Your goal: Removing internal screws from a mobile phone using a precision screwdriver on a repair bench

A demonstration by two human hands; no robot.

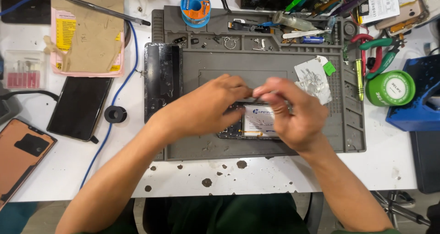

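Over grey mat (192, 142), left hand (206, 108) and right hand (291, 112) pinch fingertips together above opened phone (256, 124)

Counted on the bench: two hands (208, 108) (288, 112), one opened phone (254, 123), one grey work mat (256, 64), two loose phone panels (80, 106) (20, 153), one solder spool (195, 8), one green round tin (390, 88).

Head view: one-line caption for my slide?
Both hands meet over an opened phone on a grey repair mat.
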